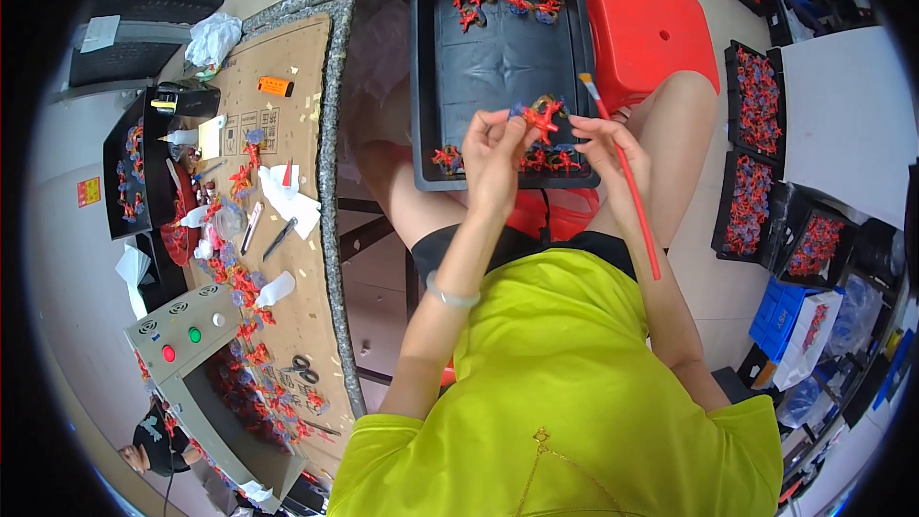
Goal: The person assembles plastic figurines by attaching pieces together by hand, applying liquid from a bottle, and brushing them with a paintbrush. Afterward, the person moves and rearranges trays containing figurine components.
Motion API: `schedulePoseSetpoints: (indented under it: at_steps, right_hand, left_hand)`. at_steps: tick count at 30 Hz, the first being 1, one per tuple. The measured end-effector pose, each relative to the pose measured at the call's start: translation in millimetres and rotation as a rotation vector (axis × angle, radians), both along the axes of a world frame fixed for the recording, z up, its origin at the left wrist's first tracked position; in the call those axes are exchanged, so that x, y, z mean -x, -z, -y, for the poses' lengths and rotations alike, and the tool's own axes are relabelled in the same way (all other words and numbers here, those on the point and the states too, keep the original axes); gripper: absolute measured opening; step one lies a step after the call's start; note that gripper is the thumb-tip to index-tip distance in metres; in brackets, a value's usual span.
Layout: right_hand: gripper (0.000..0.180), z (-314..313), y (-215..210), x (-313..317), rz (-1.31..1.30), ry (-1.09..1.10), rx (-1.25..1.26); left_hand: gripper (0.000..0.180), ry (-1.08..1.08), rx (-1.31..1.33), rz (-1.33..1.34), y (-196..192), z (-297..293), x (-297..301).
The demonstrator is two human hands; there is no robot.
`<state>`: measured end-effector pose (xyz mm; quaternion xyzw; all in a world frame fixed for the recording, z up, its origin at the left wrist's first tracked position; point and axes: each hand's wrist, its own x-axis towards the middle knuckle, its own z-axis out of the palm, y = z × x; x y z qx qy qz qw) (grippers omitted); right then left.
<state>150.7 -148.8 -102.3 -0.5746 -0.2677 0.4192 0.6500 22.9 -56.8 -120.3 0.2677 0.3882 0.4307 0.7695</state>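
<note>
My left hand (496, 151) pinches a small red figurine (544, 117) with blue and yellowish parts, holding it over the near half of a black tray (493, 50). In my right hand (617, 155) is a paintbrush (630, 180) with a long red handle, its bristles pointing up and away from me. The right fingertips are close beside the figurine; whether they touch it I cannot tell. More red figurines (550, 161) lie along the tray's near edge, partly hidden by my hands. Another group (548, 0) sits at its far end.
A red stool (661, 33) stands right of the tray. On my left, a cardboard-topped table (292, 101) carries a conveyor-like machine (196, 330), figurines, scissors (303, 370), a white bottle (276, 289) and an orange box (276, 86). Crates of figurines (756, 101) line the right side. Another person (158, 440) is at lower left.
</note>
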Motion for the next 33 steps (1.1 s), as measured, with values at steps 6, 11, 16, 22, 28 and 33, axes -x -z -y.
schedulePoseSetpoints:
  at_steps: [6,11,16,22,28,33]
  right_hand:
    - [0.016,-12,-21,23,-0.204,-0.039,-0.121]
    - [0.015,-11,-47,-9,-0.175,-0.308,-0.019]
    - [0.023,-14,-63,-6,-0.054,-0.477,-0.025]
    - [0.035,-8,-62,-13,0.059,-0.246,-0.230]
    - [0.050,17,-94,-20,0.258,-0.234,-0.270]
    - [0.041,25,-109,-3,0.508,-0.254,-0.251]
  left_hand:
    - [0.015,-0.050,-0.160,0.002,-36,40,12]
    - [0.029,0.226,-0.112,-0.034,-67,37,37]
    - [0.052,0.482,-0.122,0.042,-70,37,48]
    - [0.040,0.318,-0.013,0.104,-67,52,45]
    - [0.037,0.237,0.073,0.053,-76,55,44]
    - [0.036,0.173,0.118,0.017,-75,57,42]
